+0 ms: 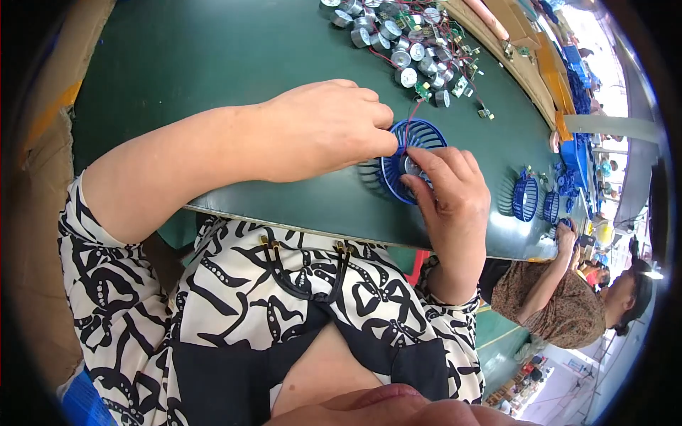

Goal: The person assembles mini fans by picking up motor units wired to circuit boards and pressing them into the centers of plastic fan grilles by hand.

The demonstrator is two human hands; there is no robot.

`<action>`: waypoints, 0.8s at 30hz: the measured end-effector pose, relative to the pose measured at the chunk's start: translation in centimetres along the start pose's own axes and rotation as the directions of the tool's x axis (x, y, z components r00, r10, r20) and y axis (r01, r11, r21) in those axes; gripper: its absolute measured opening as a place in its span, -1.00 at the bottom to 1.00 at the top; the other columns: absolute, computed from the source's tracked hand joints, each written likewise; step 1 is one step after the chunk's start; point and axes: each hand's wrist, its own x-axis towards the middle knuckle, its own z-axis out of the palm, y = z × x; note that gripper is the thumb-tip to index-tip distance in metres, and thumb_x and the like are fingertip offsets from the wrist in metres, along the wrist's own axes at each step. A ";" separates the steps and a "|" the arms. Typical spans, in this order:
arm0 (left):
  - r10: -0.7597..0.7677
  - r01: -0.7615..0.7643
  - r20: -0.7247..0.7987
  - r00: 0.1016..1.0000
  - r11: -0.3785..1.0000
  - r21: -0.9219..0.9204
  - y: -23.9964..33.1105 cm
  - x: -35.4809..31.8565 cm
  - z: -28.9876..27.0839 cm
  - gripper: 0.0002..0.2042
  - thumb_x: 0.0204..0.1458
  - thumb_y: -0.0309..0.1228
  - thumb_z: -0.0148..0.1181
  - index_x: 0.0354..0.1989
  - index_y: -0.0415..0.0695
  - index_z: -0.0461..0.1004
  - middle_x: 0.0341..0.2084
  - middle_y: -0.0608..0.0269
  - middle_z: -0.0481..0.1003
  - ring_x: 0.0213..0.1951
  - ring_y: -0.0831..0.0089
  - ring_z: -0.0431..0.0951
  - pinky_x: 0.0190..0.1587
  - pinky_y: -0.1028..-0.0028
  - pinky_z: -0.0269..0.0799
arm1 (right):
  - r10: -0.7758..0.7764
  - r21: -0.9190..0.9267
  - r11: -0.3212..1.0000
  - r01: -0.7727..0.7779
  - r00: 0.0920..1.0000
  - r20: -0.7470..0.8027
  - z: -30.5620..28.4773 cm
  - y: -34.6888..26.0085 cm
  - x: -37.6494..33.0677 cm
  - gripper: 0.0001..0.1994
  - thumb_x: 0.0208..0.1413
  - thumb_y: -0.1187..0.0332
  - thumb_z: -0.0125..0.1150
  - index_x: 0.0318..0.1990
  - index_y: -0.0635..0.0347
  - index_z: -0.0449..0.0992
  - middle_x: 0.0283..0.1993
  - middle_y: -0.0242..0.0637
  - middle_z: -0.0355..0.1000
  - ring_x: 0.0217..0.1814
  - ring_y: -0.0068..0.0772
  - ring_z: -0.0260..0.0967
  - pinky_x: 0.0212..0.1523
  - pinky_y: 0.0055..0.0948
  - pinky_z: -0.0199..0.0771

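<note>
In front of me on the green table is a blue slatted round fan cage (427, 130). Inside it sits a small silver round motor (408, 165). My right hand (455, 188) reaches over the cage's right side, with thumb and fingers pinching the motor. At the left rim, my left hand (327, 131) is closed, its fingertips beside the motor's wires; what they grip is hidden. Thin red wire (411, 113) runs from inside the cage across its far rim to a small green circuit board (423, 90).
A heap of silver motors (391, 30) with wires and circuit boards lies at the far side of the green table (213, 57). More blue cages (526, 197) stand to the right. Beyond them a co-worker (561, 298) sits at the same table. Cardboard (522, 25) borders the far edge.
</note>
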 end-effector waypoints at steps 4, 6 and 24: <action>0.020 -0.021 0.014 1.000 0.999 0.050 -0.2 -0.1 -0.1 -0.82 0.00 -0.45 0.20 -0.19 -0.13 0.48 -0.20 0.15 0.49 -0.07 0.18 0.48 0.04 0.23 0.38 | -0.045 0.022 0.999 0.044 0.998 0.047 -0.1 0.9 0.6 -0.70 -0.08 0.46 0.35 -0.11 0.12 0.56 -0.26 -0.30 0.43 -0.23 -0.19 0.36 -0.20 -0.26 0.39; 0.020 -0.021 0.017 1.000 0.998 0.053 -0.2 0.0 0.0 -0.83 0.01 -0.45 0.18 -0.20 -0.13 0.48 -0.21 0.16 0.49 -0.07 0.19 0.48 0.04 0.24 0.38 | -0.056 0.038 0.998 0.053 0.996 0.074 -0.3 1.4 0.7 -0.69 -0.08 0.46 0.34 -0.11 0.12 0.55 -0.25 -0.30 0.43 -0.22 -0.19 0.37 -0.20 -0.26 0.39; -0.010 0.007 0.028 1.000 0.995 0.099 -0.4 -0.2 -0.4 -0.81 -0.04 -0.47 0.14 -0.21 -0.12 0.48 -0.18 0.18 0.51 -0.06 0.21 0.49 0.01 0.28 0.41 | -0.164 -0.012 0.985 0.171 0.960 0.228 -0.8 1.7 1.7 -0.63 -0.03 0.33 0.33 -0.03 0.18 0.47 -0.18 -0.22 0.39 -0.16 -0.13 0.40 -0.19 -0.25 0.40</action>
